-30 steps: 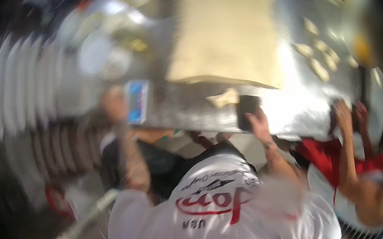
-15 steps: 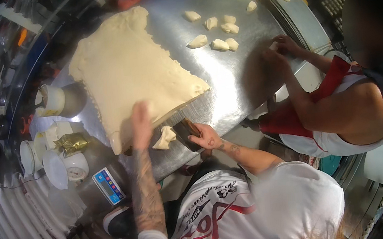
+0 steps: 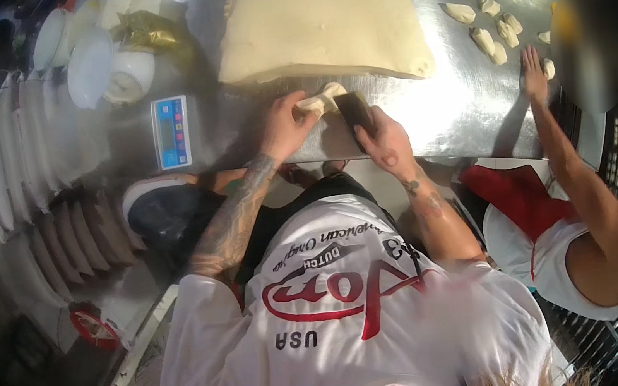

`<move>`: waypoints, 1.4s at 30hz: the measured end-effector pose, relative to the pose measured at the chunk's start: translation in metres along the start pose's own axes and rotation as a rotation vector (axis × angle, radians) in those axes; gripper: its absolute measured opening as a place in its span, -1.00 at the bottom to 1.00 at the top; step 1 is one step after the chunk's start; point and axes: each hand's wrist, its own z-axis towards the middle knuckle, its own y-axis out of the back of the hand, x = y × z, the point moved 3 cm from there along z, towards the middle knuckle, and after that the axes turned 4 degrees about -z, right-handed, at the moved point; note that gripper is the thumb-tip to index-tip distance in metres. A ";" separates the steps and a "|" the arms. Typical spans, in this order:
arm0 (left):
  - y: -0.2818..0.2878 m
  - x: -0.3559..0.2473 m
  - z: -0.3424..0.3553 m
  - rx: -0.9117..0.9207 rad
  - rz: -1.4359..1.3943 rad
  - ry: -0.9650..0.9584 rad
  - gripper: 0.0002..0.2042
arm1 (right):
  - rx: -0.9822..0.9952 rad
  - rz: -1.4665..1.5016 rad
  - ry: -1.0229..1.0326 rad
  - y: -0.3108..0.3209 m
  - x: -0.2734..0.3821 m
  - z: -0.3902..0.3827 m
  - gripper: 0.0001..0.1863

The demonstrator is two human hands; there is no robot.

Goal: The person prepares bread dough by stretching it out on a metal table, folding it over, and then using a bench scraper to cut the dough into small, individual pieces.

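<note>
A thick pale slab of dough (image 3: 322, 23) covers the middle of the steel table. Just below its near edge lies a small cut piece of dough (image 3: 324, 100). The fingers of my left hand (image 3: 287, 127) close on the left end of that piece. My right hand (image 3: 387, 145) grips a dark dough scraper (image 3: 354, 111) by its handle, the blade standing beside the right end of the piece. Whether the blade touches the piece I cannot tell.
A blue-and-white digital scale (image 3: 173, 133) stands to the left, near white tubs (image 3: 91, 65) and a gold packet (image 3: 147, 31). Several dough pieces (image 3: 488, 44) lie at right. A co-worker's hand (image 3: 535, 76) presses flat there. Stacked sacks (image 3: 3, 155) fill the left.
My left hand has come off the slab and down to the small piece, now gripping it. The scraper stays in my right hand, beside the piece. The whole view has turned and shifted.
</note>
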 end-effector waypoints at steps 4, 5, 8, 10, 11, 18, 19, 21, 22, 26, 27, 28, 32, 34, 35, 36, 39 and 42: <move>-0.013 0.007 -0.010 0.040 -0.060 0.076 -0.54 | 0.082 -0.252 -0.022 -0.033 0.011 0.030 -0.71; -0.014 0.008 -0.008 0.047 -0.077 0.119 -0.53 | 0.083 -0.258 -0.018 -0.042 0.015 0.034 -0.71; -0.016 0.013 -0.006 0.086 -0.055 0.163 -0.55 | 0.163 -0.368 -0.108 -0.059 0.027 0.043 -0.74; -0.019 0.015 -0.004 0.018 0.008 0.103 -0.55 | 0.180 -0.369 -0.096 -0.062 0.036 0.059 -0.74; -0.019 0.015 -0.003 -0.056 0.070 0.041 -0.55 | 0.194 -0.373 -0.078 -0.063 0.038 0.066 -0.73; -0.009 0.008 0.000 0.027 0.054 0.057 -0.60 | 0.335 -0.247 0.001 -0.025 -0.023 -0.002 -0.57; 0.002 0.014 0.001 0.003 0.063 0.068 -0.60 | 0.346 -0.246 0.027 -0.022 -0.033 -0.005 -0.57; 0.047 0.034 -0.002 -0.271 -0.092 0.117 -0.59 | 0.142 0.418 -0.019 -0.027 -0.054 0.004 -0.47; 0.082 0.026 -0.001 -0.398 -0.041 0.113 -0.60 | 0.085 0.497 -0.012 -0.033 -0.066 0.017 -0.40; 0.226 0.052 -0.011 -0.785 0.170 0.235 -0.58 | 0.217 0.533 0.104 -0.062 -0.024 0.070 -0.44; 0.255 0.082 -0.019 -0.846 0.305 0.259 -0.55 | 0.218 0.204 0.232 -0.070 -0.013 0.081 -0.49; 0.275 0.099 -0.028 -0.891 0.427 0.287 -0.53 | 0.274 0.336 0.170 -0.065 0.012 0.082 -0.57; 0.294 0.073 -0.042 -0.915 0.352 0.285 -0.54 | 0.468 0.759 -0.053 -0.052 0.038 0.075 -0.55; 0.298 0.084 -0.061 -0.972 0.282 0.264 -0.56 | 0.420 0.727 -0.002 -0.059 0.020 0.070 -0.53; 0.297 0.091 -0.068 -1.013 0.210 0.241 -0.57 | 0.364 0.698 0.036 -0.059 0.009 0.066 -0.50; 0.293 0.087 -0.074 -1.061 0.173 0.282 -0.62 | 0.370 0.690 0.034 -0.057 0.000 0.058 -0.50; 0.285 0.069 -0.079 -1.113 0.079 0.252 -0.59 | 0.278 0.730 -0.151 -0.048 -0.044 0.032 -0.45; 0.275 0.068 -0.072 -1.156 0.166 0.218 -0.58 | 0.262 0.816 -0.202 -0.049 -0.082 0.019 -0.54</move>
